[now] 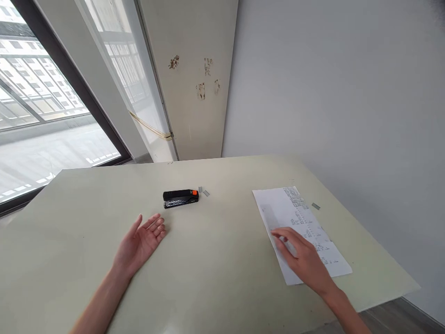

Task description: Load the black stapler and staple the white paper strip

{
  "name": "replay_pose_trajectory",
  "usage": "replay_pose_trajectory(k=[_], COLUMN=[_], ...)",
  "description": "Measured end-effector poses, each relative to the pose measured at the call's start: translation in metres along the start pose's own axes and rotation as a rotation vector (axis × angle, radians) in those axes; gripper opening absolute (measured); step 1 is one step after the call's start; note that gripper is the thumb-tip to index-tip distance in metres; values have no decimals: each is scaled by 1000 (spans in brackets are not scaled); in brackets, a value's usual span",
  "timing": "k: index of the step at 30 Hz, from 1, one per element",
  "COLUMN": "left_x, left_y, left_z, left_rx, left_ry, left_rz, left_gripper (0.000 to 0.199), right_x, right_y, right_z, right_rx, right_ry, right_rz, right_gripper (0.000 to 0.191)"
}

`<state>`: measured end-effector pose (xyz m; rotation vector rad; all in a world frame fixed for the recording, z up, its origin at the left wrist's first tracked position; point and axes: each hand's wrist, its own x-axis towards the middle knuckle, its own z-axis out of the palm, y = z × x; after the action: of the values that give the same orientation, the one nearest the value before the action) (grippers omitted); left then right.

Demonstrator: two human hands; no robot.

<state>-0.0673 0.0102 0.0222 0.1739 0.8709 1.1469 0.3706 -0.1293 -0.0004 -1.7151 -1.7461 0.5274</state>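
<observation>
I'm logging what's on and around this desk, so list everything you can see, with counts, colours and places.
stapler: one, black and orange, table centre
small strips: three, grey, two beside stapler, one right of paper
printed paper: at least one sheet, white, table right
table: one, pale, foreground
cord: yellowish, behind table
panel: one, cream, brown-marked, behind
window: grey-framed, left
wall: pale grey, right
hands: two, bare, left palm-up, right above paper

Black plastic stapler [181, 198] with orange-red patch; pale greenish-cream counter [215, 260]; white paper sheets [278, 213] patterned with dark print; plain pale grey wall [330, 93]; beige panel [194, 120] mottled with brown blotches.
</observation>
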Motion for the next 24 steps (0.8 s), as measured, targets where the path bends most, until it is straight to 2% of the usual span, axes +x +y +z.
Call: replay_pose_trajectory(k=[2,5,8,14,19,22,24], left_x=[-3,-9,-13,-16,-12,-9,-10], left_y=[10,19,21,15,15,11,4], left_z=[-9,-15,-11,-7,-13,-17,-19], left_rx=[1,-24,-50,-32,25,202,421], left_ry=[33,75,109,123,117,116,57], left_rz=[39,113,175,207,248,294,370], left_gripper=[36,35,33,28,25,17,18], right_x=[-20,-43,-56,-64,-66,-72,-78], right_y=[26,56,72,86,76,50,25], right_z=[-11,-22,-26,-14,5,25,39], right_rx=[-108,-199,-240,-171,-231,-271,-279], right_ry=[133,241,273,234,236,229,214], right_rz=[64,189,251,241,164,60,4], right_gripper=[29,38,46,53,51,48,46])
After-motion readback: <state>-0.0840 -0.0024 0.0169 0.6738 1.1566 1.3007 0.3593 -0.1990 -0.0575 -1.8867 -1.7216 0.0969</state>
